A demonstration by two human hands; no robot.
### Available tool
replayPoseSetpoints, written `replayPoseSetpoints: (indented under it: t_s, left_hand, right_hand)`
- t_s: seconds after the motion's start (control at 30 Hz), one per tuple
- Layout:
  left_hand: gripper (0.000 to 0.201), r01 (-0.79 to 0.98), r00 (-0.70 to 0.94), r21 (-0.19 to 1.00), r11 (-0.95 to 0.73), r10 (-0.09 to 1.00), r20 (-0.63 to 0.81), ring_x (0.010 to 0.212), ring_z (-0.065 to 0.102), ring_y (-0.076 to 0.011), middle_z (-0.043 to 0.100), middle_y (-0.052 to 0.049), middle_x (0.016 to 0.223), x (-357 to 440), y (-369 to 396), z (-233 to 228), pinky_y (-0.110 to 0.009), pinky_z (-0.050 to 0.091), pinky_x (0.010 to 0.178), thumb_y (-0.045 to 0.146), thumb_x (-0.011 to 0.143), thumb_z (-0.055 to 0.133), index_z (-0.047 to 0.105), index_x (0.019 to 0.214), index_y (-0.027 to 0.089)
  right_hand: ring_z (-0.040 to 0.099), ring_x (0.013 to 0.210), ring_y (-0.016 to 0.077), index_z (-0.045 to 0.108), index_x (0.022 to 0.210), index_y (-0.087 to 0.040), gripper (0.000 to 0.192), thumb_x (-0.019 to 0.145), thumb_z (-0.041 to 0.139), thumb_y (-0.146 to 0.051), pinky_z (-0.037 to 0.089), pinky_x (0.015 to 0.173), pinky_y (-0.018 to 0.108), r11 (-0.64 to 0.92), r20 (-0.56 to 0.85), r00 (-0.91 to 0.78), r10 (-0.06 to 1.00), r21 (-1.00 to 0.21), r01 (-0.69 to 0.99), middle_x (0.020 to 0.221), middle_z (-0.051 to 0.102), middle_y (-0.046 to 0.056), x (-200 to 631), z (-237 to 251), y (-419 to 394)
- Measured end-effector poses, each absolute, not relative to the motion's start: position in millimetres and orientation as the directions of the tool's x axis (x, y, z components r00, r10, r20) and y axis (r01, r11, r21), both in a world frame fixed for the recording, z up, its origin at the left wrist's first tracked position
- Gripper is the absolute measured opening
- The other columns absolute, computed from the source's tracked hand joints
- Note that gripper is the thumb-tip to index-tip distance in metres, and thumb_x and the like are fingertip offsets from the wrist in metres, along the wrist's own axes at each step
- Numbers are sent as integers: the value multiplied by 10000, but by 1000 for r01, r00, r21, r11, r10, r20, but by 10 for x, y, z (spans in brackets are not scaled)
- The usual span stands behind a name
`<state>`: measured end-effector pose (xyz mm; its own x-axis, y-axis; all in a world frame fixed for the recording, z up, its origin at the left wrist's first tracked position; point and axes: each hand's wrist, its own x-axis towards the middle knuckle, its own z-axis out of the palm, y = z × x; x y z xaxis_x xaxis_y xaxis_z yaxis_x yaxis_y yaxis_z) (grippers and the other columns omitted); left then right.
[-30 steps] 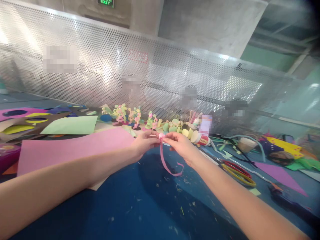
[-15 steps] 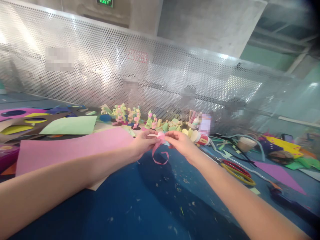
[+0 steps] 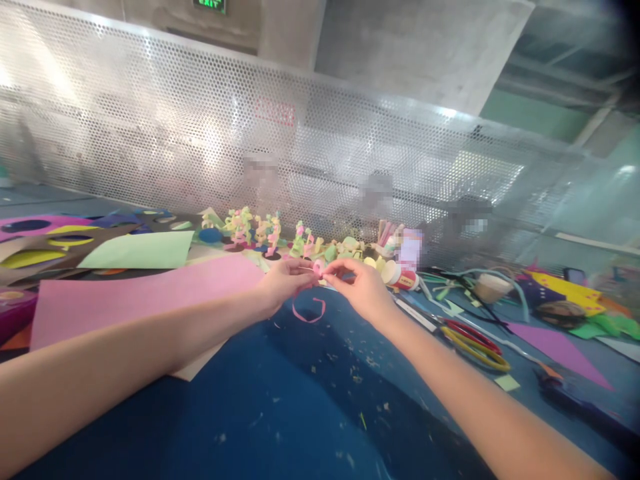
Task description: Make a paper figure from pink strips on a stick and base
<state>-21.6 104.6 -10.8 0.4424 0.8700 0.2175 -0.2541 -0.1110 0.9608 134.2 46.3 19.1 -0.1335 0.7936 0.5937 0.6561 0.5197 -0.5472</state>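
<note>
Both hands meet above the blue table over a narrow pink paper strip (image 3: 309,320), whose loose tail hangs in a curl below the fingers. My left hand (image 3: 284,283) is closed, its fingertips pinching the strip's upper end, which is bunched into a small pink bit (image 3: 318,267). From the other side my right hand (image 3: 359,285) pinches the same bit between thumb and forefinger. The exact shape at the fingertips is too small to make out. Under my left forearm lies a large pink paper sheet (image 3: 145,293).
Small paper figures (image 3: 240,227) stand along the back before a perforated metal screen (image 3: 200,120). Right of my hands are a red-and-white tub (image 3: 406,279), scissors (image 3: 475,343), purple paper (image 3: 560,350) and a dark-handled tool (image 3: 580,400). A pale green sheet (image 3: 140,250) lies left.
My hands have shifted slightly left and closed in on each other. The strip's hanging curl moved left and up a little, and the pink bit between the fingers shows smaller.
</note>
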Motion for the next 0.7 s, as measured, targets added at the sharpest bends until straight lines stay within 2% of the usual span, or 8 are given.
replayPoseSetpoints:
  t_s: [0.13,0.33,0.43,0.6,0.67,0.7]
  left_hand:
    - [283,-256,427,952,-169,863,268,703,587,-103,641,-41,828,-222,1064,-126,-249,452,708,240,645,697,624,898,137]
    - [245,-218,431,958,-186,862,266,723,561,-94,629,-47,867,-236,1066,-114,-231,436,720,251,672,659,649,886,134]
    - [235,-186,443,958,-216,852,278,695,541,-85,625,-42,865,-246,1062,-106,-216,428,685,266,685,635,658,883,141]
    - [169,-124,412,951,-283,857,309,620,515,-74,597,-1,737,-249,1041,-101,-196,415,612,216,672,613,648,818,138]
    - [133,-90,400,947,-308,860,318,573,502,-72,573,16,658,-239,1025,-94,-192,404,571,178,659,601,636,779,133]
    - [127,-74,400,946,-317,859,319,563,503,-75,568,19,637,-233,1015,-89,-194,404,563,170,654,600,630,771,132]
  right_hand:
    - [579,709,145,596,812,-203,68,774,545,-228,486,608,255,535,615,-145,775,-517,668,808,617,14,1330,186,453]
    - [577,746,132,589,868,-213,108,810,502,-184,481,616,232,577,640,-207,740,-445,684,838,605,10,1306,157,439]
    - [573,764,132,592,901,-222,134,833,482,-186,476,651,241,601,668,-270,693,-330,727,886,595,21,1304,135,429]
    - [551,903,176,595,930,-230,149,858,465,-221,446,745,284,593,697,-408,590,-31,805,956,600,40,1312,100,402]
    - [546,922,183,594,921,-232,145,859,463,-232,444,745,286,589,692,-425,583,1,808,964,602,41,1306,94,393]
    - [549,912,180,591,914,-230,137,857,466,-231,446,744,284,588,697,-411,588,-20,808,957,601,39,1300,92,390]
